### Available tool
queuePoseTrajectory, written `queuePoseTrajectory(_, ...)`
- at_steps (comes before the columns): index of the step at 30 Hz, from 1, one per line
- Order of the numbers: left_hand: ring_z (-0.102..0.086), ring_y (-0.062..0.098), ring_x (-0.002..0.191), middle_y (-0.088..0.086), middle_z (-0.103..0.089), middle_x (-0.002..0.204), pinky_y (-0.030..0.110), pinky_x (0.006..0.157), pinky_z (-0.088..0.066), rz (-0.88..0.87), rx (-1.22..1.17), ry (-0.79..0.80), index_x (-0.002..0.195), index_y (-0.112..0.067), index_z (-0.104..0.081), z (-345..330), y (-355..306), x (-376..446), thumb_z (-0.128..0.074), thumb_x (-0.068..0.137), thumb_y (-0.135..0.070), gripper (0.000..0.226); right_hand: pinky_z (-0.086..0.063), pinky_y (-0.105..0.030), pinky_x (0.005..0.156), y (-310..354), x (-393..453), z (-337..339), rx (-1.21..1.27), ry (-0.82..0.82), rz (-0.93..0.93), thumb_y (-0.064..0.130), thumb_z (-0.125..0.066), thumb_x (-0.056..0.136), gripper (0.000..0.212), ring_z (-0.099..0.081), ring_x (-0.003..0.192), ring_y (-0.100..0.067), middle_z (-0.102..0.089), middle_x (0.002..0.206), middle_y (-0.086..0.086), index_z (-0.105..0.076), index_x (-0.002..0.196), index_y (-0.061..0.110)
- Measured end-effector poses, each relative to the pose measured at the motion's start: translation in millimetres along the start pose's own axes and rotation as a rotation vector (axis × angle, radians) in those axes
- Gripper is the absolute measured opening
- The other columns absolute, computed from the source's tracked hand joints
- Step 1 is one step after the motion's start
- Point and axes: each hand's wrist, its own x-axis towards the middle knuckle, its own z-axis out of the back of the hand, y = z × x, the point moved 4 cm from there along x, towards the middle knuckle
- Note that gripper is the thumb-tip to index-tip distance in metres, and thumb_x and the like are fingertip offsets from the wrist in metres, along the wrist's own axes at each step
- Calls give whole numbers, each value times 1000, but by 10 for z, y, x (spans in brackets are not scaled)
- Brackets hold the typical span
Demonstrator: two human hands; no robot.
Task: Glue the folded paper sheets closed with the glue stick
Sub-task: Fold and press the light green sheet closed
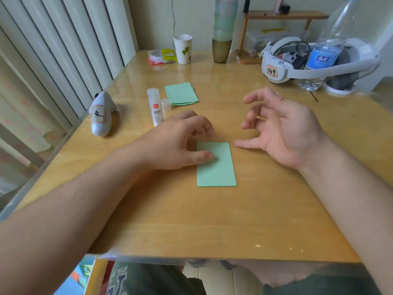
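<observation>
- Folded green paper sheet lies flat on the wooden table, near the centre, long side running near to far.
- Left hand rests at the sheet's left edge; its thumb lies on the paper's upper left part, while the other fingers are curled loosely just past the far-left corner. Whether they touch the paper cannot be told.
- Right hand hovers just right of the sheet, palm turned left, fingers spread and loosely bent, holding nothing. Its thumb points toward the sheet's far-right corner without touching it.
- Glue stick lies on the table, far and left of the sheet, uncapped; its clear cap stands just beside it on the right.
- Stack of green paper sheets lies just beyond the cap, well apart from the sheet under the hand.
- Shark-shaped toy sits at the left edge of the table.
- Far side: paper cup, a small snack packet to its left, a tall tumbler, a white headset marked "149", and a plastic water bottle at far right.
</observation>
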Motion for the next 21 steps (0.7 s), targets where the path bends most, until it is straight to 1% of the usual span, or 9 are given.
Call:
queuePoseTrajectory(3, -61, 3, 102, -11, -54, 118, 32, 97, -53, 45, 17, -2, 125, -37, -62, -58, 50, 53, -72, 84, -67, 52, -54, -70, 87, 8, -14, -27, 53, 42, -9, 47, -53, 93, 34, -56, 86, -24, -55, 87, -2, -66, 110, 21)
queuePoseTrajectory(6, -59, -1, 99, -12, -55, 116, 29, 98, -51, 41, 74, 23, 128, -35, -65, -100, 29, 93, -71, 84, -68, 55, -53, -72, 87, 0, -15, -59, 73, 67, -23, 46, -54, 90, 36, -55, 87, -24, -55, 88, -3, -65, 114, 21)
queuePoseTrajectory(8, -56, -2, 99, -12, -55, 116, 29, 99, -50, 35, 89, 29, 128, -36, -67, -111, 23, 111, -68, 89, -63, 48, -51, -74, 88, 3, -10, -74, 85, 74, -25, 45, -54, 90, 37, -54, 88, -24, -55, 89, -3, -65, 116, 20)
queuePoseTrajectory(11, -55, 4, 105, -10, -57, 117, 35, 104, -47, 53, 56, 15, 126, -36, -70, -112, 36, 128, -57, 99, -46, 32, -49, -75, 90, -10, 2, -92, 114, 80, -37, 43, -55, 87, 37, -54, 89, -25, -55, 89, -4, -65, 115, 21)
queuePoseTrajectory(13, -55, 10, 114, -9, -57, 118, 39, 108, -45, 66, 47, 24, 126, -37, -70, -126, 47, 138, -47, 96, -41, 38, -49, -76, 90, -28, 5, -121, 120, 106, -43, 41, -55, 87, 37, -53, 90, -25, -55, 89, -4, -66, 115, 21)
queuePoseTrajectory(15, -55, 12, 117, -9, -57, 116, 41, 109, -44, 68, 49, 30, 127, -38, -70, -130, 59, 141, -43, 94, -37, 42, -50, -75, 90, -43, 6, -144, 126, 132, -47, 39, -54, 88, 35, -53, 89, -24, -54, 89, -4, -66, 115, 21)
queuePoseTrajectory(17, -54, 15, 116, -8, -55, 115, 37, 107, -42, 69, 53, 34, 129, -40, -68, -139, 59, 130, -43, 95, -34, 42, -53, -71, 89, -52, 25, -139, 121, 122, -35, 36, -53, 92, 29, -54, 86, -23, -54, 87, -3, -66, 113, 20)
queuePoseTrajectory(19, -50, 19, 115, -6, -52, 114, 30, 97, -35, 74, 102, 51, 136, -45, -62, -172, 12, 126, -44, 99, -30, 43, -58, -60, 85, -54, 64, -106, 77, 45, 3, 31, -52, 99, 20, -53, 79, -21, -53, 82, -2, -68, 106, 19)
queuePoseTrajectory(21, -48, 22, 111, -5, -48, 113, 35, 98, -35, 77, 176, 69, 137, -50, -56, -216, -58, 153, -38, 96, -33, 48, -58, -49, 77, -58, 104, -79, -2, -47, 40, 26, -54, 102, 18, -52, 72, -19, -51, 77, 0, -70, 97, 20)
